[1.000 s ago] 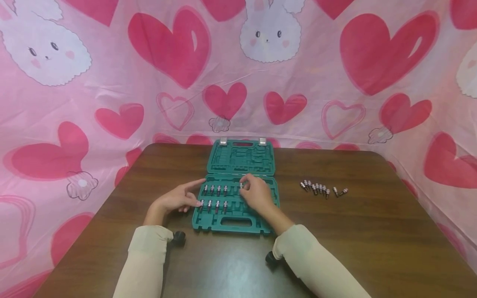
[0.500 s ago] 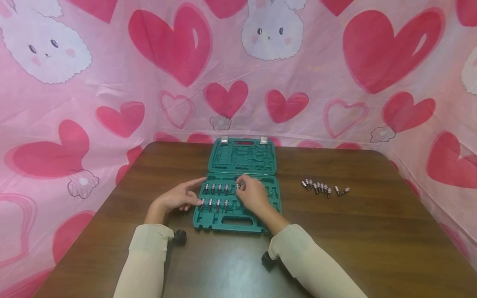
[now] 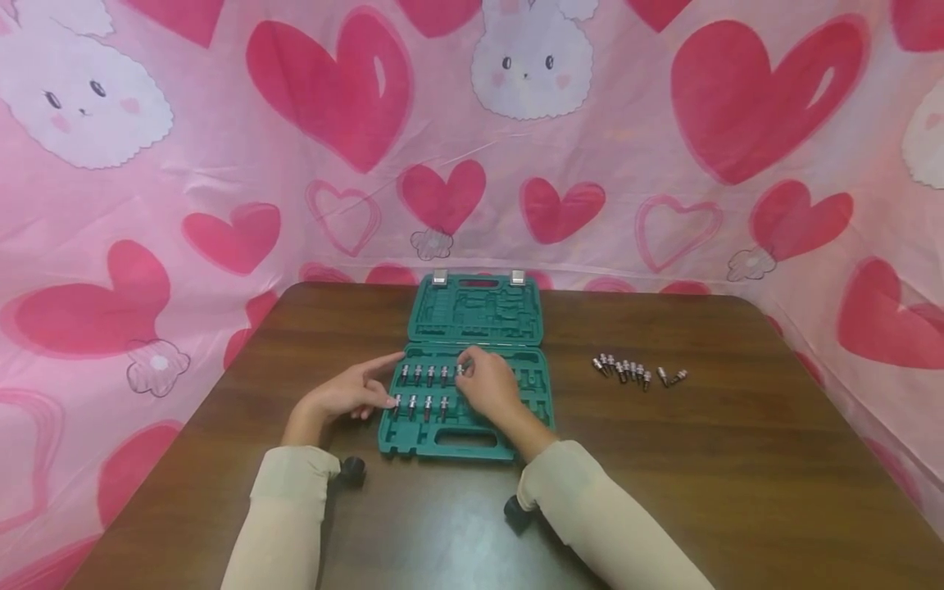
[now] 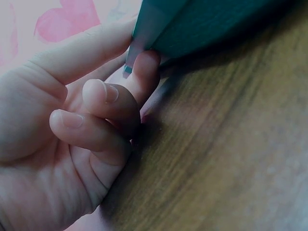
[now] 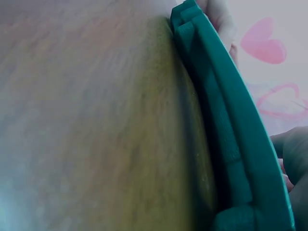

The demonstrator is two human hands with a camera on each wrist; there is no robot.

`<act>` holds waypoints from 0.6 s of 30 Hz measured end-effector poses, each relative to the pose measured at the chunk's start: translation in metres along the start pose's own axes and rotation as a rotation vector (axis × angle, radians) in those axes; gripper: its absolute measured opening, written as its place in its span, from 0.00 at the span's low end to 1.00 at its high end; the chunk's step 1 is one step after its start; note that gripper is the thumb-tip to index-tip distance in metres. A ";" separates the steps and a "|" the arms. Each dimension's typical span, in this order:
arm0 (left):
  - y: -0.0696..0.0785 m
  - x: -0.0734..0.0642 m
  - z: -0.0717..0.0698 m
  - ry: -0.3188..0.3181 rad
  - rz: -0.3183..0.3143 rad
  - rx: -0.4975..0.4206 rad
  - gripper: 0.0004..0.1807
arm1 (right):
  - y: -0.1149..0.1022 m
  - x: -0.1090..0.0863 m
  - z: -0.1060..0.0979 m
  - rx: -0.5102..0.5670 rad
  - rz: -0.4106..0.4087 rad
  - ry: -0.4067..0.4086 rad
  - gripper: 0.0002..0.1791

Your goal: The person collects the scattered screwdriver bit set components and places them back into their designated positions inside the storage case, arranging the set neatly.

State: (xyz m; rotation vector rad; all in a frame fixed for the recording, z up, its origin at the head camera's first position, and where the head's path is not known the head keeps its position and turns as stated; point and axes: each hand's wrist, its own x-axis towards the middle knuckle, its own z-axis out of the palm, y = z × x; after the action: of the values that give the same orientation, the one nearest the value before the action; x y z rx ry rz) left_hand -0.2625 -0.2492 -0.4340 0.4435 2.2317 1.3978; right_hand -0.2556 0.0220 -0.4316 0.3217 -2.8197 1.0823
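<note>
A green tool case (image 3: 466,452) lies unfolded on the table, with two rows of bit sockets (image 3: 431,375) in the left part of its near half. My right hand (image 3: 490,383) pinches a bit socket (image 3: 460,369) at the right end of the upper row, its lower part hidden by the fingers. At the case's left edge my left hand (image 3: 350,392) holds the rim, thumb near the lower row and index finger stretched to the upper corner. In the left wrist view, the left hand's other fingers (image 4: 108,98) curl beside the case wall (image 4: 159,29).
Several loose bit sockets (image 3: 623,370) lie on the brown wooden table (image 3: 737,459) right of the case, two of them a little apart. The raised lid (image 3: 475,310) with two metal latches stands at the back, before a pink heart-patterned cloth (image 3: 634,123).
My right hand has moved left across the case with the bit socket, to beside the upper row. The left hand has stayed at the case's left edge.
</note>
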 end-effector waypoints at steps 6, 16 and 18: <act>-0.003 0.000 -0.001 -0.013 0.025 -0.005 0.44 | -0.001 0.003 0.000 -0.044 0.014 -0.019 0.08; -0.002 0.000 -0.001 -0.007 0.025 -0.001 0.44 | 0.002 0.008 0.005 -0.100 -0.020 0.018 0.04; -0.002 0.000 -0.001 -0.006 0.025 -0.001 0.44 | 0.002 0.008 0.005 -0.103 -0.012 0.014 0.04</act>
State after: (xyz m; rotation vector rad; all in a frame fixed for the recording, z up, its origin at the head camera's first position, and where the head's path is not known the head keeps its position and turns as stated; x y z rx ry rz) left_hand -0.2630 -0.2509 -0.4356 0.4771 2.2277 1.4081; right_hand -0.2642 0.0188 -0.4346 0.3202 -2.8446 0.9293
